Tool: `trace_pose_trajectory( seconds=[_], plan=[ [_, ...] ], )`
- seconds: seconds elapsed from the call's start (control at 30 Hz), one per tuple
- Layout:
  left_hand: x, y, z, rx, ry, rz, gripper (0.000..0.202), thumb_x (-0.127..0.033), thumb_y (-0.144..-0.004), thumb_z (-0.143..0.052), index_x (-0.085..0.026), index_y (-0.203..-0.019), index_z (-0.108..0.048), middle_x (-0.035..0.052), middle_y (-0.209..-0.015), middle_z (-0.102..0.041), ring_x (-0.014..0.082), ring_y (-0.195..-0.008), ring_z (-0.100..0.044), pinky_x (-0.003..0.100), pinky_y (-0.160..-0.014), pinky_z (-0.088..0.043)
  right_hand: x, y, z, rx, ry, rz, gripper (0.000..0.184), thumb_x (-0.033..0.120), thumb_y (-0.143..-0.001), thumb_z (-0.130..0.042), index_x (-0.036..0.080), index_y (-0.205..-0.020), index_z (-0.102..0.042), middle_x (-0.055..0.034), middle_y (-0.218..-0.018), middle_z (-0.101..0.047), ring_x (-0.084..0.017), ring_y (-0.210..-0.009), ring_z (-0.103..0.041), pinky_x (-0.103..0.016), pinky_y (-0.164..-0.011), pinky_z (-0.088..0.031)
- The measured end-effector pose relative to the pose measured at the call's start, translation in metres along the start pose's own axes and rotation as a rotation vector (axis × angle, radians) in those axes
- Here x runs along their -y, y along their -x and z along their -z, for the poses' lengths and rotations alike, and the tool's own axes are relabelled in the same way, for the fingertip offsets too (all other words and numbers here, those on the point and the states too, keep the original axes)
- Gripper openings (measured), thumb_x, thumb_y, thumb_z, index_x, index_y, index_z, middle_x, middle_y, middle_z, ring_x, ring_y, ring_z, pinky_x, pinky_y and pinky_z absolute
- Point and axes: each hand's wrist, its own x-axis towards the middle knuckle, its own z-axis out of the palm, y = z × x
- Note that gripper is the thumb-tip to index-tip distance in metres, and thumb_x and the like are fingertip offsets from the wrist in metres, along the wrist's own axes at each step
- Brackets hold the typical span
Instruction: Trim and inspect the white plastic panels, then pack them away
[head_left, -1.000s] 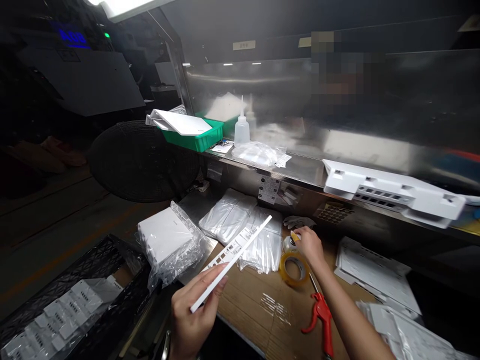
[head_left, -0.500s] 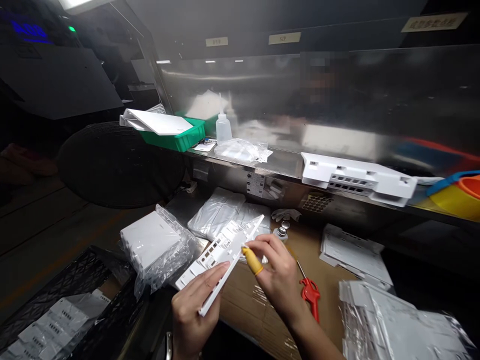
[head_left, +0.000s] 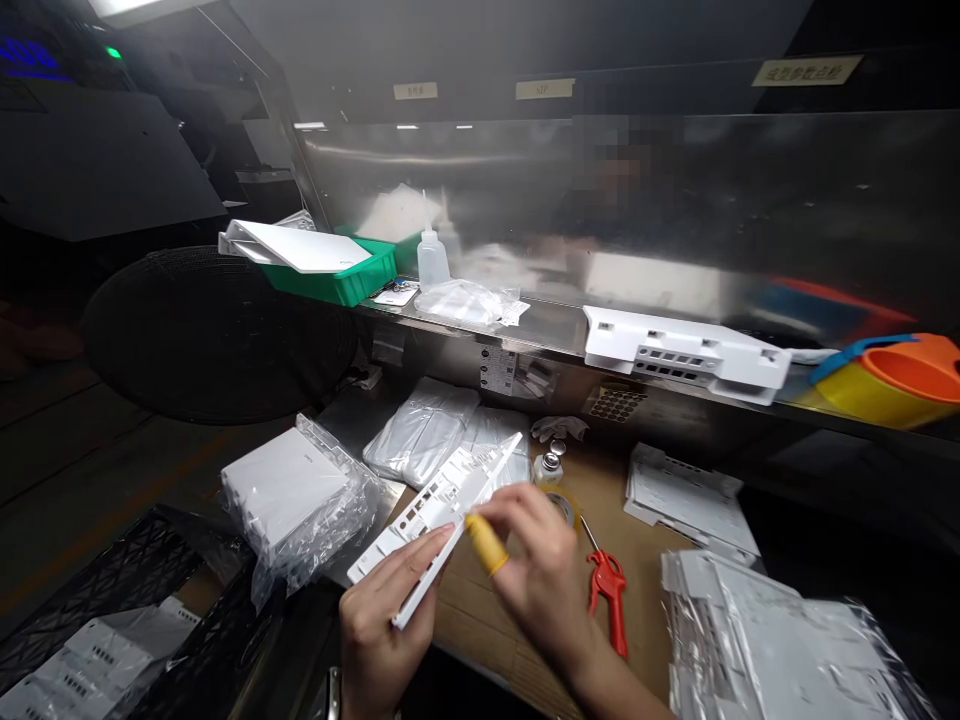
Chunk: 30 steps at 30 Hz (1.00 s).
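My left hand [head_left: 390, 620] grips a white plastic housing [head_left: 442, 500] by its lower end and holds it tilted above the bench. Slots, square holes and ribs show on the side facing left. At the housing's near long edge is my right hand [head_left: 532, 560], with a yellow finger cot [head_left: 486, 545] on the thumb. Its thumb and index finger are pinched together by that edge. Whatever may be between them is hidden, and I cannot tell whether they touch the housing.
Bagged white housings [head_left: 292, 490] stand left, with more stacked at right [head_left: 780, 630]. A red air gun [head_left: 611, 590], tape roll [head_left: 562, 505] and small bottle [head_left: 550, 468] lie on cardboard. The shelf above carries a green bin [head_left: 352, 280], squeeze bottle [head_left: 432, 262] and white housing [head_left: 675, 355].
My right hand has slid left and down along the housing's edge. The left hand keeps its hold. The whole scene has shifted left as the view turned slightly.
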Motion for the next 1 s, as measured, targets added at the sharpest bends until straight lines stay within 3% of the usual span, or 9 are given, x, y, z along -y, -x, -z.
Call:
trace_pose_trajectory(
  seconds=[0.1,0.17,0.33,0.43,0.57,0.63,0.83,1.0],
  plan=[
    [0.003,0.0,-0.002,0.008,0.027,0.015,0.049,0.0,-0.088,-0.057,-0.023,-0.131,-0.066,0.0055,-0.118,-0.077,0.0222,-0.109,-0.074,0.03,-0.092,-0.061,0.017,0.012,-0.007,0.077,-0.073,0.073,0.013,0.012,-0.09,-0.067,0.02,-0.099,-0.071,-0.0044,-0.086,-0.068,-0.017,-0.078,-0.063,-0.028,-0.067,-0.051],
    [0.006,0.002,-0.002,0.003,0.034,0.002,0.051,0.001,-0.087,-0.059,-0.023,-0.132,-0.066,0.0058,-0.119,-0.077,0.0232,-0.109,-0.074,0.031,-0.092,-0.061,0.011,0.01,-0.005,0.058,-0.079,0.04,0.011,0.014,-0.09,-0.067,0.02,-0.097,-0.072,-0.0041,-0.086,-0.067,-0.017,-0.078,-0.063,-0.027,-0.067,-0.05],
    [0.01,0.013,0.004,0.03,0.071,-0.032,0.055,0.005,-0.084,-0.06,-0.024,-0.131,-0.067,0.0044,-0.12,-0.077,0.0244,-0.109,-0.074,0.036,-0.097,-0.06,-0.051,-0.028,0.027,-0.15,0.031,-0.185,0.01,0.021,-0.092,-0.066,0.021,-0.086,-0.075,-0.0035,-0.088,-0.067,-0.016,-0.08,-0.062,-0.028,-0.067,-0.048],
    [0.007,0.013,0.008,0.012,0.092,0.002,0.05,0.003,-0.085,-0.064,-0.025,-0.126,-0.069,0.0025,-0.116,-0.078,0.0227,-0.103,-0.075,0.034,-0.095,-0.061,-0.07,-0.041,0.048,-0.231,0.074,-0.223,0.01,0.025,-0.09,-0.068,0.021,-0.085,-0.076,-0.0041,-0.089,-0.067,-0.017,-0.081,-0.062,-0.029,-0.067,-0.048],
    [0.001,0.005,0.008,-0.045,0.17,0.118,0.038,-0.005,-0.086,-0.069,-0.027,-0.117,-0.074,0.0009,-0.108,-0.08,0.022,-0.093,-0.078,0.03,-0.085,-0.065,-0.054,-0.034,0.063,-0.33,0.05,-0.21,0.006,0.025,-0.089,-0.07,0.023,-0.09,-0.076,-0.0046,-0.094,-0.067,-0.019,-0.088,-0.064,-0.03,-0.07,-0.051],
    [-0.001,0.003,0.007,-0.045,0.195,0.149,0.036,-0.007,-0.087,-0.07,-0.027,-0.116,-0.074,0.0006,-0.108,-0.08,0.0214,-0.093,-0.078,0.029,-0.085,-0.065,-0.04,-0.028,0.062,-0.297,0.045,-0.197,0.007,0.024,-0.089,-0.07,0.024,-0.092,-0.076,-0.0051,-0.096,-0.067,-0.019,-0.089,-0.064,-0.03,-0.071,-0.052],
    [-0.002,0.002,0.002,-0.024,0.195,0.158,0.044,-0.004,-0.086,-0.069,-0.03,-0.122,-0.072,-0.0008,-0.111,-0.08,0.0202,-0.099,-0.077,0.029,-0.089,-0.063,-0.022,-0.017,0.034,-0.095,0.14,-0.11,0.01,0.022,-0.095,-0.063,0.024,-0.091,-0.072,-0.0043,-0.09,-0.066,-0.018,-0.081,-0.062,-0.03,-0.068,-0.05],
    [-0.003,0.0,-0.001,-0.017,0.19,0.193,0.041,-0.005,-0.087,-0.068,-0.027,-0.121,-0.073,0.0039,-0.113,-0.079,0.0223,-0.099,-0.077,0.033,-0.088,-0.064,-0.004,-0.001,0.008,0.036,0.039,-0.023,0.009,0.015,-0.094,-0.063,0.022,-0.095,-0.069,-0.0031,-0.086,-0.064,-0.016,-0.077,-0.061,-0.029,-0.067,-0.049]
  ],
)
